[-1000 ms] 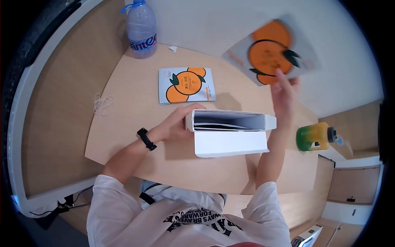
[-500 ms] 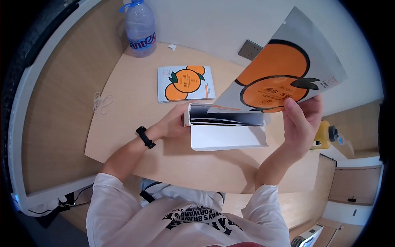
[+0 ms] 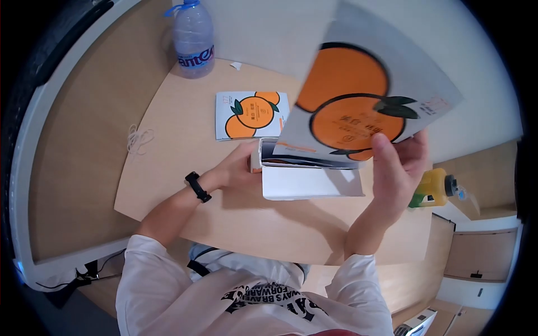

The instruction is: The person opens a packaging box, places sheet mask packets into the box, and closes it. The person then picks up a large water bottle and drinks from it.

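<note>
In my right hand (image 3: pixel 395 171) is a pale silver face mask packet (image 3: pixel 364 106) printed with oranges and dark leaves. Thumb and fingers pinch its lower right part, and its lower left edge reaches the opening of a white box (image 3: pixel 311 182). My left hand (image 3: pixel 238 168) grips the left end of that box, with the fingers partly hidden behind it. The box lies with its mouth upward and its white flap folded out toward me. Dark edges of contents show inside. Behind it on the table lies another orange-printed packet (image 3: pixel 252 116), or a small stack of them.
A large clear water bottle (image 3: pixel 193 42) with a blue cap stands at the back left of the wooden table (image 3: pixel 168 134). A loose white cord (image 3: pixel 139 140) lies at the left, and a white scrap (image 3: pixel 236 66) near the wall. A yellow bottle (image 3: pixel 431 189) is at the right.
My right hand has moved a little left with the face mask packet, which now stands more upright over the box. My left hand and the box have barely moved.
</note>
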The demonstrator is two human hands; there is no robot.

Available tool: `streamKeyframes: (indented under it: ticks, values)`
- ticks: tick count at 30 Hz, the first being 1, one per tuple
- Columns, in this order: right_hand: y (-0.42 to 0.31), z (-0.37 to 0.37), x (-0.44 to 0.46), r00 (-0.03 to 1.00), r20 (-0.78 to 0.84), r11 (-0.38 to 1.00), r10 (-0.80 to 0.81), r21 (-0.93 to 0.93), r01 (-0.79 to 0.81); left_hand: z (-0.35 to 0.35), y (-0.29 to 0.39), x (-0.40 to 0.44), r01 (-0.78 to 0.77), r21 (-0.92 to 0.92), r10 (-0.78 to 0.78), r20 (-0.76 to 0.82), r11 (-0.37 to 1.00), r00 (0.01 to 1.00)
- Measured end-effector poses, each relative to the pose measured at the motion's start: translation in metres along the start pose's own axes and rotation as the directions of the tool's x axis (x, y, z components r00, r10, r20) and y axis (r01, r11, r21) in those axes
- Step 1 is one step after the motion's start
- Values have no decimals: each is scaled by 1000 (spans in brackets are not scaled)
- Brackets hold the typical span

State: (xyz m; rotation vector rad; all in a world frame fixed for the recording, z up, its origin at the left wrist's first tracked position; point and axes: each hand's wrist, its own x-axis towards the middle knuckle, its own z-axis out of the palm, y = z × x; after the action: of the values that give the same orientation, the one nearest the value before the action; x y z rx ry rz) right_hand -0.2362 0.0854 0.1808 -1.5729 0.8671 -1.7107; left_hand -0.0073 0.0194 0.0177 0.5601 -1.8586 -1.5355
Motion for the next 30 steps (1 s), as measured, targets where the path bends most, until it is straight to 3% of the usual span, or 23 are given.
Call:
streamKeyframes:
  ticks: [6, 8, 11, 12, 13, 14, 15, 17, 20, 24, 25, 28, 30]
  values:
    - [5, 25, -7, 998, 41, 999, 54, 4, -54, -2, 5, -2, -3, -22, 3, 33, 1000, 999]
    - [10, 25, -1, 999, 21, 997, -39, 63, 38, -2, 7, -2, 31, -44, -29, 55, 999, 998]
    - [6, 3, 11, 992, 44, 983, -122, 143, 114, -4, 0, -1, -113, 17, 112, 75, 993, 991]
    - [5, -7, 13, 988, 60, 983, -141, 127, 132, -3, 0, 1, -280, 70, 278, 41, 957, 960]
    - [4, -15, 15, 985, 74, 982, -159, 113, 150, 1, -4, 1, 0, -333, -17, -48, 943, 999]
    - [5, -21, 17, 986, 80, 988, -148, 53, 144, 4, -9, 1, 228, -687, -319, -7, 690, 948]
    - [7, -26, 19, 987, 84, 991, -136, -7, 137, 2, -9, 5, -187, -43, 187, -5, 981, 982]
    - [11, -30, 22, 990, 104, 991, -100, -75, 108, 0, -23, 7, -156, -56, 157, 10, 986, 988]
    - [15, -29, 23, 901, 361, 967, -241, 165, 192, 0, -12, 1, -107, -135, 107, -10, 985, 994]
    - [-7, 3, 14, 803, 546, 952, -238, -33, 304, 1, -14, 4, -61, -229, 59, -13, 972, 998]
    - [-8, 3, 13, 792, 573, 944, -211, -90, 316, 1, -12, 4, -92, -147, 90, -24, 985, 996]
    - [-5, -10, 8, 864, 481, 956, -150, -153, 251, 2, -11, 2, -233, 53, 235, -38, 971, 971]
    - [3, -13, -1, 953, 263, 980, -148, -88, 176, 1, -11, 0, -197, 26, 198, -26, 980, 980]
